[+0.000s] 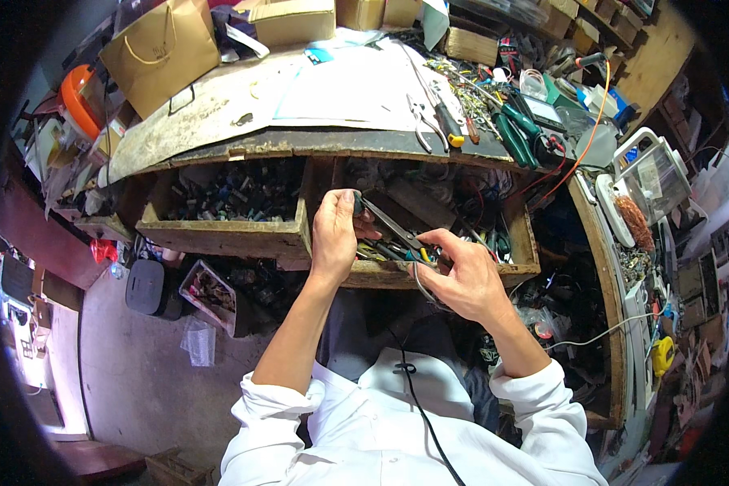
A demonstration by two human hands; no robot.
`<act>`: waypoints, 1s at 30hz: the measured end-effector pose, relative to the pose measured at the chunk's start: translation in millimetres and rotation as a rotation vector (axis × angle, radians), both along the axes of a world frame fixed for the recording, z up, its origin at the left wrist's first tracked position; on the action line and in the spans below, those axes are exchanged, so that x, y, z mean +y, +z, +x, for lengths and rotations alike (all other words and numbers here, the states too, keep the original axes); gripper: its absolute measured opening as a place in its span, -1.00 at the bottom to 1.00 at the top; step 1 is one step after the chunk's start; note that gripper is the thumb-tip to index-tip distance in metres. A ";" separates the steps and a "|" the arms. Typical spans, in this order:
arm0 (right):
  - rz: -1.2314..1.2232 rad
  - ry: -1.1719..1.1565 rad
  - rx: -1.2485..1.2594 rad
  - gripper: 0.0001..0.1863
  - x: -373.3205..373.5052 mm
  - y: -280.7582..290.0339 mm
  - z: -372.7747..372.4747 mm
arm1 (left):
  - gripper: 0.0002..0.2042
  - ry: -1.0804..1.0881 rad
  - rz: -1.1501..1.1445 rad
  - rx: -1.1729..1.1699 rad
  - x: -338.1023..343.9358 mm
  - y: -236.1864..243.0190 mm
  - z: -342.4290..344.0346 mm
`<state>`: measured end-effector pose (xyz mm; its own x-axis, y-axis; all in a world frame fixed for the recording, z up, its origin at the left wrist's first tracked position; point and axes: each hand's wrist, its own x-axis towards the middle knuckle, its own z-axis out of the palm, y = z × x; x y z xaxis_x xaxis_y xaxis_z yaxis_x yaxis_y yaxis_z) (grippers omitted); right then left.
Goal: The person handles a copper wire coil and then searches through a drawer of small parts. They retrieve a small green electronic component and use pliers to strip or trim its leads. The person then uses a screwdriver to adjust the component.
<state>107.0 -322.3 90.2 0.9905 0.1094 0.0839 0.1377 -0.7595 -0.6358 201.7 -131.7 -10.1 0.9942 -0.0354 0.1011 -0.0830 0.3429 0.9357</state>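
Note:
Over the open right drawer [429, 278], my left hand [334, 239] is closed around the dark end of a long, flat metal tool [391, 221]. Its exact kind is not clear. The tool slants down toward my right hand [471, 279], whose thumb and forefinger come together at its far end. A thin grey wire [418, 285] loops beside that thumb; whether the fingers grip it as well I cannot make out. Beneath both hands, the drawer holds a jumble of tools with coloured handles, partly hidden by my fingers.
Left of it, another open drawer [150, 212] holds many small dark parts. Pliers [424, 123], a screwdriver [447, 121] and green-handled tools [517, 130] lie on the worktop. A bin [205, 285] stands on the floor at left. An orange cable [596, 121] hangs at right.

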 end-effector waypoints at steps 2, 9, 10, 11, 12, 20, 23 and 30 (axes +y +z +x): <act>0.065 -0.014 0.022 -0.57 -4.4 -5.7 0.6 | -0.68 0.002 0.043 -0.002 -2.2 5.5 -3.8; 0.212 -0.061 -0.125 -0.60 -14.3 -5.9 7.9 | -0.78 -0.002 -0.046 -0.043 0.1 -4.3 0.6; 0.236 -0.080 -0.151 -0.61 -16.6 -2.4 11.4 | -0.79 0.004 -0.041 -0.043 0.6 -4.3 0.4; 0.247 -0.118 -0.139 -0.62 -22.8 0.9 15.6 | -0.80 0.003 -0.033 -0.035 0.0 -3.4 -0.1; 0.231 -0.145 -0.172 -0.61 -28.4 5.5 20.5 | -0.80 -0.003 -0.030 -0.029 -2.1 -1.2 -0.4; 0.097 -0.347 -0.234 -0.51 -76.8 43.0 89.7 | -0.80 -0.022 -0.059 0.009 -2.4 5.6 -2.4; -0.138 -0.379 -0.275 -0.48 -94.7 51.8 122.5 | -0.81 -0.034 -0.047 0.020 -2.7 6.0 -2.2; -0.454 -0.311 -0.381 -0.68 -112.5 40.8 187.1 | -0.86 -0.060 -0.026 -0.010 -2.8 4.9 1.9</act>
<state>294.1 -434.8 131.0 0.8919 -0.0690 0.4470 0.0212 -0.9808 -0.1938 203.6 -134.5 -5.2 0.9894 -0.0923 0.1124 -0.0705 0.3716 0.9257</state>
